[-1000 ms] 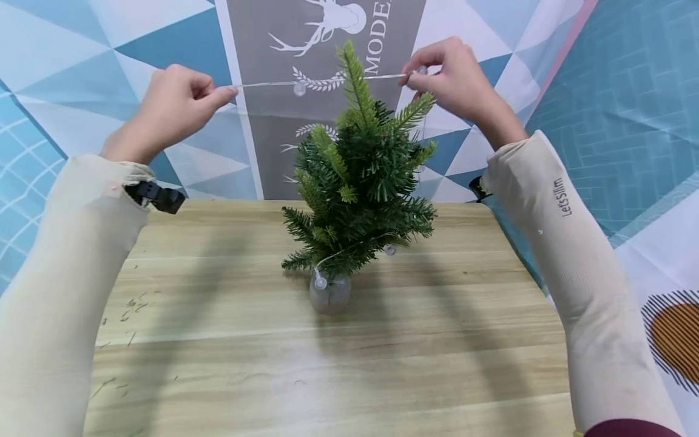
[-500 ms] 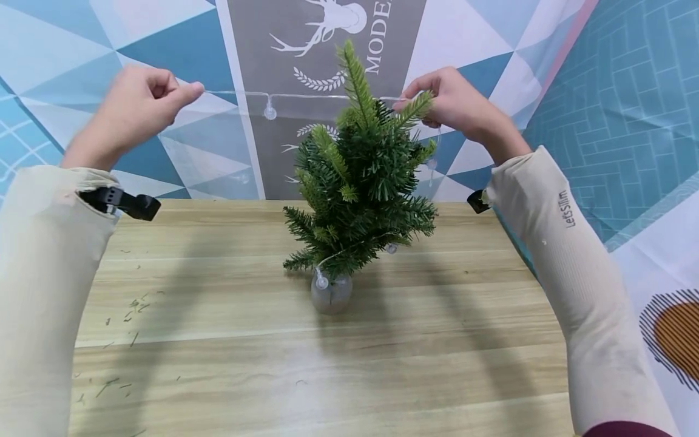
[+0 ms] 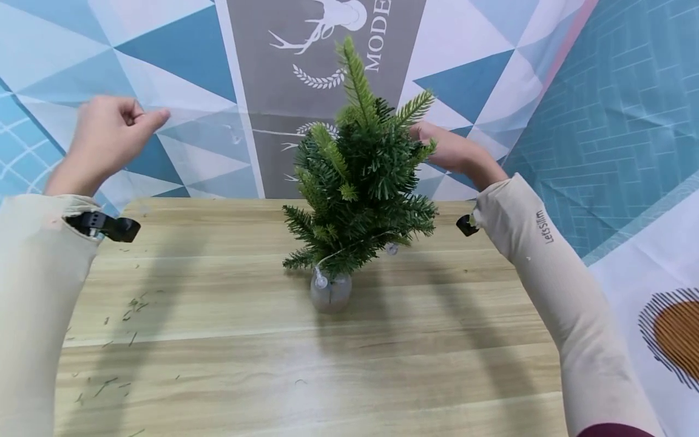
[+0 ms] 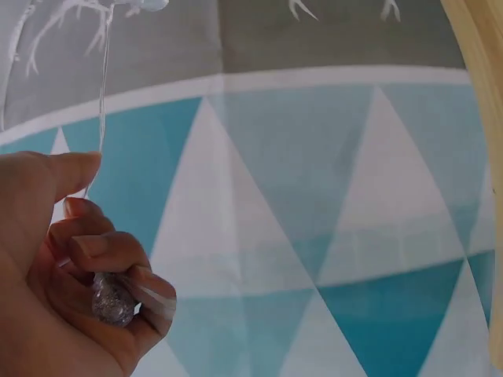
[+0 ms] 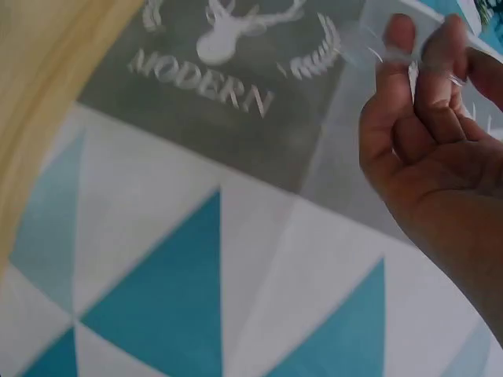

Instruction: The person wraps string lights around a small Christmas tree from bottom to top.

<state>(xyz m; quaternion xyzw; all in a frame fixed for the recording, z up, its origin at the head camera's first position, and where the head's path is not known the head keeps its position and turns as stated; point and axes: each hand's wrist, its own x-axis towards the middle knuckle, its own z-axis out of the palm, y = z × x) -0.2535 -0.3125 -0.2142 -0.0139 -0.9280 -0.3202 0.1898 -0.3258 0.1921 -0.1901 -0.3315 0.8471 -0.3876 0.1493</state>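
Note:
A small artificial Christmas tree (image 3: 366, 182) stands upright in a pale pot (image 3: 331, 296) on the wooden table. A clear string light (image 3: 321, 281) runs across its lower branches, with small round bulbs hanging from it. At the left, well away from the tree, my left hand (image 3: 104, 136) pinches the string's wire between thumb and forefinger. A glittery bulb (image 4: 115, 303) lies inside its curled fingers in the left wrist view. My right hand (image 3: 445, 145) is behind the tree's right side, its fingers hidden by branches. In the right wrist view its fingers (image 5: 442, 51) hold the clear wire.
Loose green needles (image 3: 133, 306) are scattered over the left part of the table (image 3: 246, 376). Behind the table hangs a patterned cloth (image 3: 185, 54) with triangles and a deer print. Another blue cloth (image 3: 601, 121) is at the right.
My left hand has moved left and down, drawing the wire out beside the tree. My right hand has come down from beside the treetop to behind the right branches. The tree stays put.

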